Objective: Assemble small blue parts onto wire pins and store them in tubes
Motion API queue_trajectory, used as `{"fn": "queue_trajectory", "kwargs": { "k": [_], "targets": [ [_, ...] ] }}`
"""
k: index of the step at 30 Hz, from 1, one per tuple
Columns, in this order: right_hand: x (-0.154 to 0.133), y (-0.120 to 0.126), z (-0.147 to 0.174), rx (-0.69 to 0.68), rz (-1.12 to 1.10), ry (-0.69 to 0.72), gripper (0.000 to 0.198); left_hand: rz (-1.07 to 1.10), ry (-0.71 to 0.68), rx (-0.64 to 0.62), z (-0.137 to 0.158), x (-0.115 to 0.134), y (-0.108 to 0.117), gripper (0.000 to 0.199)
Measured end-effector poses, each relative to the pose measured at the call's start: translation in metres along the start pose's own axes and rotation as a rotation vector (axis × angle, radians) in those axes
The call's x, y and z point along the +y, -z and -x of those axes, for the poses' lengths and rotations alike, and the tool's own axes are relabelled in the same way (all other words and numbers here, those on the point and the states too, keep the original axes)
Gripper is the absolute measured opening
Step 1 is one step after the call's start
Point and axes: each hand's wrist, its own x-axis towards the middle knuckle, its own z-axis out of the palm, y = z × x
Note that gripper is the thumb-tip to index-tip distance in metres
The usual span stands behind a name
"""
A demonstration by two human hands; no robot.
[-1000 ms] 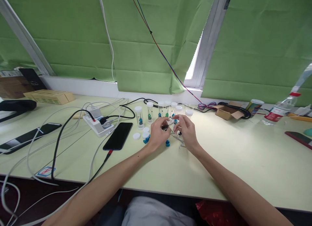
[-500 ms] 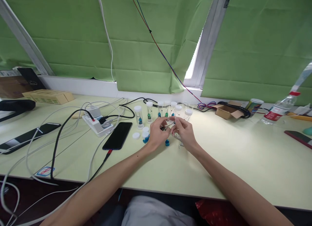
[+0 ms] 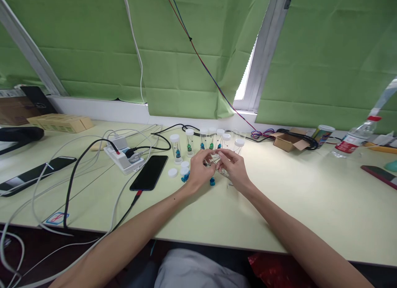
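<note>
Your two hands are together above the table point(image 3: 294, 188), their fingertips meeting or nearly so. Your left hand point(image 3: 202, 168) is curled, thumb and fingers pinched on a thin rod point(image 3: 214, 160) that shows in the small gap between your hands. Your right hand point(image 3: 233, 169) bends in from the other side, its thumb and forefinger drawn close at the rod; you cover too much of it to tell whether they grip it too. The rod's ends are hidden by your fingers.

Just below the gap, a blue piece point(image 3: 212, 181) lies on the table between your wrists. More blue pieces point(image 3: 185, 177) lie beside your left hand, next to some loose white caps point(image 3: 173, 173). Metal rods point(image 3: 230, 184) lie partly under your right hand.

Behind your hands stands an uneven row of clear, white-capped tubes point(image 3: 176, 149), upright; several hold a blue or green piece low down. A phone point(image 3: 149, 173) lies to the left of the caps, with a power strip point(image 3: 124, 155) beyond it. Well off to your right stands a bottle point(image 3: 353, 143), near a small open box point(image 3: 287, 143).
</note>
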Motion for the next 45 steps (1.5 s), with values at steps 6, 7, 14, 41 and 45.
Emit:
{"fn": "queue_trajectory", "kwargs": {
  "k": [6, 7, 14, 41, 45],
  "targets": [
    [0.002, 0.002, -0.001, 0.000, -0.096, -0.029, 0.019, 0.006, -0.018, -0.008, 0.000, 0.002, 0.001, 0.036],
    [0.002, 0.002, -0.001, 0.004, -0.105, -0.030, 0.017, 0.007, -0.021, -0.007, 0.000, 0.002, 0.001, 0.035],
    [0.002, 0.003, -0.002, 0.024, -0.088, -0.059, 0.017, -0.006, -0.038, -0.002, 0.000, 0.000, 0.000, 0.032],
    [0.020, 0.023, -0.002, -0.339, 1.186, 0.117, 0.024, 0.141, 0.150, 0.111, -0.007, 0.008, 0.002, 0.018],
    [0.015, 0.020, 0.001, -0.361, 1.234, 0.066, 0.019, 0.126, 0.155, 0.103, -0.006, 0.006, 0.001, 0.018]
  ]
}}
